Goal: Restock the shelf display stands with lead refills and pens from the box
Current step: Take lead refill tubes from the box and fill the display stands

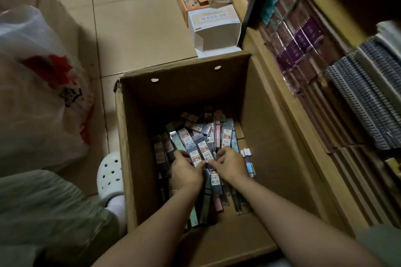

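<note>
Lead refill packs (198, 154) in the box (138, 158) are pinched by both hands (208, 166), gathering; next, lifting them shelfward.

Two bare forearms, no sleeves reaching the wrists, no watch or rings to be seen. Left hand (187, 171) and right hand (231, 163) ungloved. Loose grey-green trousers (43, 208) on the left leg, cloth soft and creased. White sock (118, 204) showing above a white clog-style shoe (110, 173), its rounded toe dotted with round vent holes. A patch of similar grey-green cloth (377, 243) at the lower right corner, too blurred to say whether trouser or top.
</note>
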The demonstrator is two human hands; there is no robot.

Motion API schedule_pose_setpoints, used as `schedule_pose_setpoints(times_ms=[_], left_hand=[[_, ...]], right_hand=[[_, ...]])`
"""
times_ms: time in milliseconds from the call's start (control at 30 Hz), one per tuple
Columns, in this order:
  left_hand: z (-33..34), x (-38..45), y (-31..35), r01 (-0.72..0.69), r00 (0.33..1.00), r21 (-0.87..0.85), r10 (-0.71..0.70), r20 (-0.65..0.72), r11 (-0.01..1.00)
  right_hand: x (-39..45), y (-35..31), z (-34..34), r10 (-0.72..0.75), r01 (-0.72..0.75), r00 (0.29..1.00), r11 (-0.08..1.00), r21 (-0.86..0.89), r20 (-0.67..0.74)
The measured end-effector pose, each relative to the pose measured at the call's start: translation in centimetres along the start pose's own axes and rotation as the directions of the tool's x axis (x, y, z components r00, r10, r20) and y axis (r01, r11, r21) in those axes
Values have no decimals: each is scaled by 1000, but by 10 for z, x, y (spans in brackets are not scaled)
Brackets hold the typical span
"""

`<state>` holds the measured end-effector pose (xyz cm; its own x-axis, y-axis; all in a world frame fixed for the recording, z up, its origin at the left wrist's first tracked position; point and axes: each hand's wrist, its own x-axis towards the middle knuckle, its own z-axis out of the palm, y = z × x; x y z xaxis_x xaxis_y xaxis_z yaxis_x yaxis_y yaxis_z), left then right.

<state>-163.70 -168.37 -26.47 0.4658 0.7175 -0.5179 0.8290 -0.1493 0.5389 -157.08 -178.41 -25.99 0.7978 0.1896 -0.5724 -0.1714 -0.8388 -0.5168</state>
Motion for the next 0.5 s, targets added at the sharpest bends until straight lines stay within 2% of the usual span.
schedule_pose_setpoints(times_ms=[133,200,300,333,400,433,500], left_hand=[[3,3,1,104,994,-164,-109,-22,981],[2,2,2,131,990,-245,-141,-23,961],[1,-1,1,148,989,-318,-140,48,936],[0,-2,0,166,986,-352,-149,74,921],[-3,-6,1,215,975,-451,-165,148,866],[-5,-8,2,239,966,-507,-151,209,828],[-7,-15,6,276,940,-582,-88,330,765]], right_hand=[[3,-3,13,38,-39,998,999,-18,-56],[6,0,11,62,-61,998,998,14,-27],[7,3,2,90,-93,994,995,41,64],[6,4,-2,111,-120,988,990,77,108],[0,4,-11,165,-220,963,938,268,211],[-5,3,-17,167,-258,951,893,369,260],[-15,2,-27,130,-279,935,843,461,330]])
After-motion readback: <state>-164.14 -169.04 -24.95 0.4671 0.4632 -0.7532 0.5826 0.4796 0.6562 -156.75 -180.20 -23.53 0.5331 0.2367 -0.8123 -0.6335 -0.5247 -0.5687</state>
